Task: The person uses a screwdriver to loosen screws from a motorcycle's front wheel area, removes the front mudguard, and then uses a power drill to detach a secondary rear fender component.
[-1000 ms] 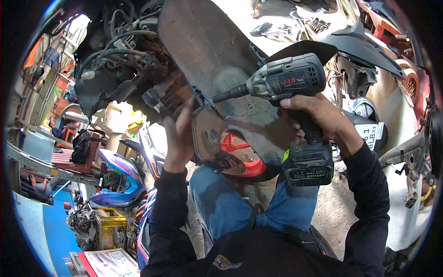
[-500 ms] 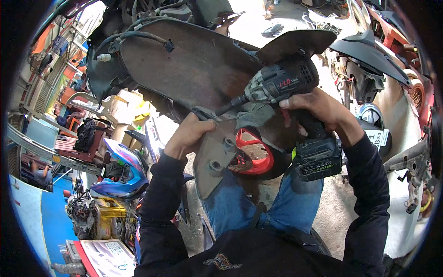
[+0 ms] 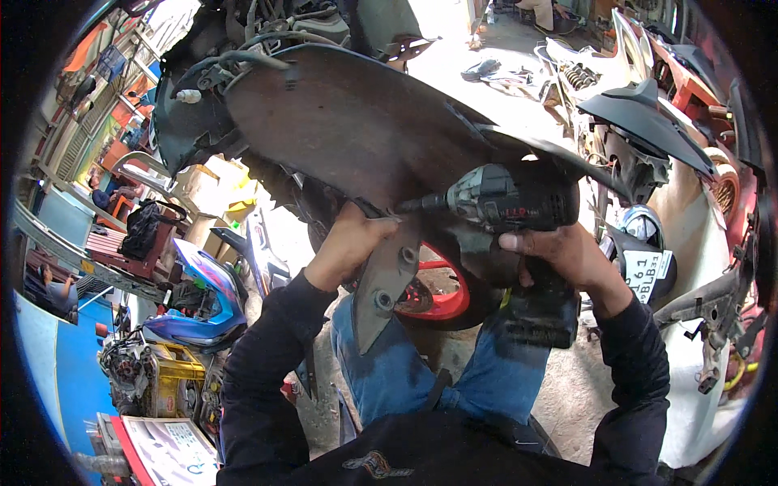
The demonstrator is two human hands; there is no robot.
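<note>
A long dark plastic motorcycle fender point(image 3: 340, 121) slants across the view ahead of my knees. My left hand point(image 3: 348, 247) is closed on its near edge, beside a flat grey flange point(image 3: 381, 292) with two round bosses. In my right hand point(image 3: 571, 259) is a black and grey cordless impact wrench point(image 3: 494, 198), held level by the handle, with a battery point(image 3: 539, 324) below. Its socket points left and its tip meets the fender just right of my left thumb; any bolt there is hidden. A red plastic ring-shaped part point(image 3: 454, 300) shows under the fender.
Cables and the motorcycle's frame point(image 3: 300, 28) lie beyond the fender. At left are a blue-purple fairing point(image 3: 211, 300), an engine point(image 3: 126, 373) and a yellow crate point(image 3: 178, 377). To the right hang a black panel point(image 3: 648, 121), a licence plate point(image 3: 644, 271) and body parts.
The fender has tilted and its right end has swung lower. The impact wrench has levelled, moving right and down, while my left hand has shifted slightly right along with the flange.
</note>
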